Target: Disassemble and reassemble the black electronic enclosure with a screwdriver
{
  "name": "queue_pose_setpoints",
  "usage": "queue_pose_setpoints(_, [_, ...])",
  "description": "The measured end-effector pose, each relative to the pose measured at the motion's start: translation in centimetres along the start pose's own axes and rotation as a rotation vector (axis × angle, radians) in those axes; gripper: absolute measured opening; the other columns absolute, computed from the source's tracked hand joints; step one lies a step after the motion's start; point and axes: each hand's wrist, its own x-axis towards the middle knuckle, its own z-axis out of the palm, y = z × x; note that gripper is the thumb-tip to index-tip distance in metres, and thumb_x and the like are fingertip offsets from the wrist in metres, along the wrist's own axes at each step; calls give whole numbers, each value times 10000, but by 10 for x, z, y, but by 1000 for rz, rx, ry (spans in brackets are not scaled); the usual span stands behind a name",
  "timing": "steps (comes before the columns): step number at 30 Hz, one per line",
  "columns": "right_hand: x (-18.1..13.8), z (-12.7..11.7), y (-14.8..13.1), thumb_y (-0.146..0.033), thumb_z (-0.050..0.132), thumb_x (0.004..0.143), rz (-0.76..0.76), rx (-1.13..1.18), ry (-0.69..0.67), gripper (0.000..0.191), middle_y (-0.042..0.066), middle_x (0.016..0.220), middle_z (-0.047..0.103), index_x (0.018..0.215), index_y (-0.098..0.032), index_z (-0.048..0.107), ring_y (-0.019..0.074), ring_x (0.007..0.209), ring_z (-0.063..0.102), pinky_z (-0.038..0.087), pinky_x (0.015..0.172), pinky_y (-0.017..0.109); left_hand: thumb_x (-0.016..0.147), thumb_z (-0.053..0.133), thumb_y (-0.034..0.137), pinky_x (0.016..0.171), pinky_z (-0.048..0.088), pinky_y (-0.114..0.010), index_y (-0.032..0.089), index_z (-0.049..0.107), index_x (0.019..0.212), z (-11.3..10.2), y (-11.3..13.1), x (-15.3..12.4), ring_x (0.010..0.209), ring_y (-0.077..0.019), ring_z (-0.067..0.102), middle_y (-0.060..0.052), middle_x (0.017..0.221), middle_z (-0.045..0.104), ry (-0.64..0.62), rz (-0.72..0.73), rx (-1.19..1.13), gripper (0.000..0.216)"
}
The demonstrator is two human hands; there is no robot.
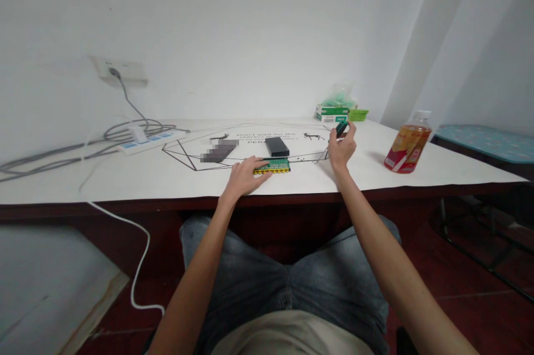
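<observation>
My left hand (246, 176) lies at the left end of a green circuit board (278, 164) with a row of yellow ports along its near edge. The thumb and fingers grip that end and cover part of it. Raised above the table to the right, my right hand (342, 149) is closed around a dark, green-trimmed handle that looks like a screwdriver (341, 128); its lower part is hard to make out. Just behind the board sits a black rectangular casing (277, 147). Several tiny dark bits, perhaps screws (303, 159), are scattered right of the board.
A drink bottle (408, 143) stands at the right. Small green-and-white boxes (331, 113) with a plastic bag are by the wall. A power strip (150, 142) and grey cables (120, 131) lie at the left. A blurred dark object (221, 151) rests left of the casing.
</observation>
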Motion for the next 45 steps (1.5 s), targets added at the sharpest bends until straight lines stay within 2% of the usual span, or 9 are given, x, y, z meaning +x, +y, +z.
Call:
queue_pose_setpoints(22, [0, 1, 2, -377, 550, 909, 8, 18, -29, 437, 39, 815, 689, 1301, -188, 527, 254, 748, 684, 511, 820, 390, 904, 660, 434, 1136, 432, -479, 301, 734, 1254, 4, -6, 2, 1380, -294, 540, -42, 1372, 687, 20, 13, -9, 382])
queue_pose_setpoints(24, [0, 0, 2, -372, 569, 899, 26, 65, -19, 437, 23, 794, 673, 1295, -191, 530, 237, 712, 680, 522, 785, 374, 897, 669, 440, 1138, 429, -478, 290, 738, 1245, 4, -6, 1, 1379, -297, 542, -50, 1365, 691, 22, 16, -13, 385])
queue_pose_setpoints(27, [-1, 0, -2, -386, 581, 898, 106, 199, -34, 446, -13, 769, 646, 1299, -204, 505, 180, 554, 635, 521, 620, 306, 881, 689, 459, 1129, 431, -470, 276, 749, 1216, 4, -4, 1, 1339, -293, 574, -65, 1353, 697, 49, 28, -36, 386])
queue_pose_setpoints(30, [-7, 2, -13, -408, 603, 890, 221, 374, -78, 442, -59, 717, 614, 1268, -218, 474, 129, 411, 565, 452, 443, 239, 868, 707, 459, 1090, 455, -458, 267, 763, 1172, 3, -1, 2, 1245, -277, 633, -70, 1309, 717, 110, 59, -74, 364])
queue_pose_setpoints(32, [-14, 6, -24, -418, 638, 870, 281, 493, -115, 441, -86, 680, 598, 1225, -228, 458, 117, 391, 562, 431, 394, 212, 862, 718, 450, 1057, 474, -449, 263, 780, 1120, 3, 1, 3, 1185, -271, 660, -66, 1250, 742, 148, 75, -99, 324])
queue_pose_setpoints(38, [-48, 24, -62, -488, 723, 824, 390, 782, -249, 506, -114, 637, 606, 1145, -248, 415, 111, 399, 591, 464, 389, 191, 843, 752, 439, 962, 526, -400, 234, 816, 972, 4, 1, 8, 1045, -255, 701, -74, 1076, 782, 216, 94, -178, 251])
queue_pose_setpoints(45, [-78, 37, -92, -484, 741, 829, 414, 861, -343, 518, -111, 624, 611, 1157, -255, 412, 138, 450, 643, 485, 405, 206, 819, 776, 415, 930, 546, -367, 240, 823, 907, 9, -5, 7, 976, -236, 710, -58, 1008, 786, 258, 58, -211, 202])
